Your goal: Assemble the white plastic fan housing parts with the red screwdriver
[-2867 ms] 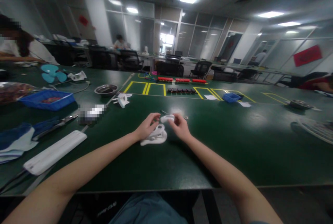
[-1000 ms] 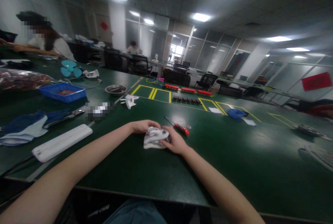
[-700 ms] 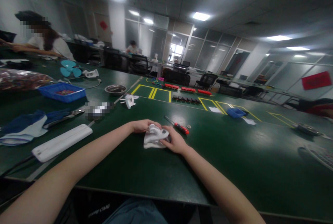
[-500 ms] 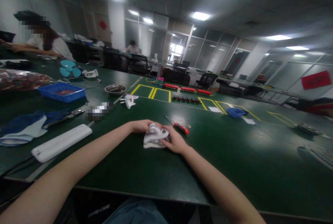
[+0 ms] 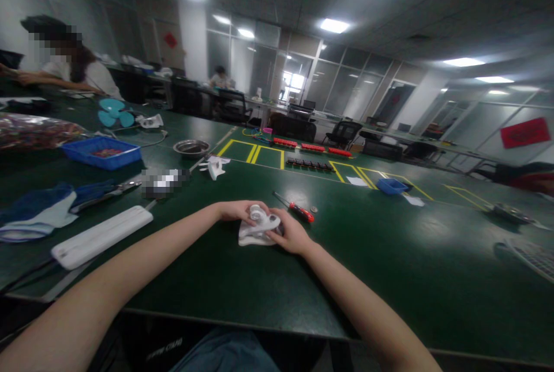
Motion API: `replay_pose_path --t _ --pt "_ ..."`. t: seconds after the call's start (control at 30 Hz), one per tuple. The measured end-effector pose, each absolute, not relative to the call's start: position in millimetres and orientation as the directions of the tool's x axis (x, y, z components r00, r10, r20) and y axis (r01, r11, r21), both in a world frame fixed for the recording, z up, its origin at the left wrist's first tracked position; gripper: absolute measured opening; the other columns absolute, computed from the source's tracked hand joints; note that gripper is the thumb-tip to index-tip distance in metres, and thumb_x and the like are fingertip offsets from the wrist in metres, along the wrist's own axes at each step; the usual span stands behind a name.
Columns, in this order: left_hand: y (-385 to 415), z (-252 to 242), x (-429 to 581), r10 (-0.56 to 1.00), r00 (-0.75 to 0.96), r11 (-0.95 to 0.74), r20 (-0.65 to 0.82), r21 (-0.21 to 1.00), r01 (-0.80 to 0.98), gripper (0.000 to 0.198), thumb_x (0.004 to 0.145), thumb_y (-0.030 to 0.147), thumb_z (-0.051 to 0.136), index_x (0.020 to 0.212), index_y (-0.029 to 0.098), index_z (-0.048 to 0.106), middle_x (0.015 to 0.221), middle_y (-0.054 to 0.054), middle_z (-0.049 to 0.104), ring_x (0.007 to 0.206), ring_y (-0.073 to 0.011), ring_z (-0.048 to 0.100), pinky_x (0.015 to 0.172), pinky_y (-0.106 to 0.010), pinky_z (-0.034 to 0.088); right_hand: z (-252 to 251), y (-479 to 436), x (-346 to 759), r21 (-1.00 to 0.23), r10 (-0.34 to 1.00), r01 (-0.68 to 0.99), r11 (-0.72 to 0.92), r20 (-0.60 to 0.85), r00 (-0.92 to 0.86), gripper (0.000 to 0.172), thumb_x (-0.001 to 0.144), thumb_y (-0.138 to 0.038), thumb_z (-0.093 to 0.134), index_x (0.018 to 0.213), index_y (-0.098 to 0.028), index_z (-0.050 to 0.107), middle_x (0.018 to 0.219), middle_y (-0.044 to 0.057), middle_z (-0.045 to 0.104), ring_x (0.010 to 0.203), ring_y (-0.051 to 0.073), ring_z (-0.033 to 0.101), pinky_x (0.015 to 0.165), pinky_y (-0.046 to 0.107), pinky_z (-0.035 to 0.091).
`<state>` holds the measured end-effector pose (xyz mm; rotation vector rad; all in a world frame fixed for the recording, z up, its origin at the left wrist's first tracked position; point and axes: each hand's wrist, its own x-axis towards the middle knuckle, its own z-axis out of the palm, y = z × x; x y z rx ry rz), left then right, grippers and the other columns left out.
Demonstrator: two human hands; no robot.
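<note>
Both of my hands are closed around a white plastic part (image 5: 258, 232) that rests on the green table in front of me. It has a flat, wide base, a curved body and a round, ring-like end at its upper left. My left hand (image 5: 237, 211) grips it near that round end, thumb toward me. On the opposite side, my right hand (image 5: 294, 235) wraps the edge, and a darker bit shows beside its fingers. A red-handled screwdriver (image 5: 302, 211) lies just beyond my right hand, with a small round metal piece (image 5: 314, 209) beside it.
On the left lie a white power strip (image 5: 104, 237), blue gloves (image 5: 43, 210), a blue tray (image 5: 125, 156), a metal bowl (image 5: 191, 149) and a fan with turquoise blades (image 5: 116, 113). Ahead are red racks (image 5: 311, 147) and another blue tray (image 5: 392, 186). A person (image 5: 95, 75) sits far left.
The fingers of my left hand have shifted slightly around the round end of the white part. Otherwise, my hands and the part stay in nearly the same place.
</note>
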<state>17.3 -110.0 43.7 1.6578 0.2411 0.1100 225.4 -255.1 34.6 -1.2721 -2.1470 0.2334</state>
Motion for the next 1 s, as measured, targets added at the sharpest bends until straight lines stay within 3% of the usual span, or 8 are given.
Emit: replay_pose_path --t 0.2,0.4,1.0 --pt "-124.7 37.2 23.3 0.434 0.9 -0.151 0.034 0.988 0.035 0.049 0.061 0.025 0.082 0.104 0.019 0.06 0.106 -0.005 0.064 0.096 -0.0202 0.062 0.086 -0.034 0.047 35.0 -256.2 225.4 -0.437 0.836 0.734 0.52 0.434 -0.335 0.056 0.086 -0.041 0.062 0.134 -0.022 0.042 0.119 0.011 0.058 0.103 0.024 0.06 0.087 0.036 0.049" --pt "-126.5 28.2 31.7 0.539 0.84 -0.124 0.067 0.992 0.001 0.049 0.067 0.029 0.079 0.112 0.018 0.063 0.104 -0.007 0.068 0.097 -0.0224 0.063 0.09 -0.039 0.048 28.7 -254.6 229.1 -0.41 0.856 0.815 0.409 0.481 -0.188 0.047 0.085 -0.047 0.062 0.122 -0.02 0.05 0.106 0.009 0.062 0.091 0.023 0.061 0.079 0.035 0.05" --pt "-134.2 16.9 45.0 0.678 0.725 -0.196 0.122 0.98 0.019 0.049 0.066 0.036 0.079 0.108 0.015 0.064 0.105 -0.009 0.069 0.094 -0.0238 0.065 0.088 -0.039 0.048 23.2 -250.0 234.6 -0.44 0.849 0.801 0.405 0.506 -0.151 0.049 0.083 -0.045 0.064 0.123 -0.02 0.049 0.108 0.009 0.06 0.09 0.021 0.06 0.079 0.033 0.049"
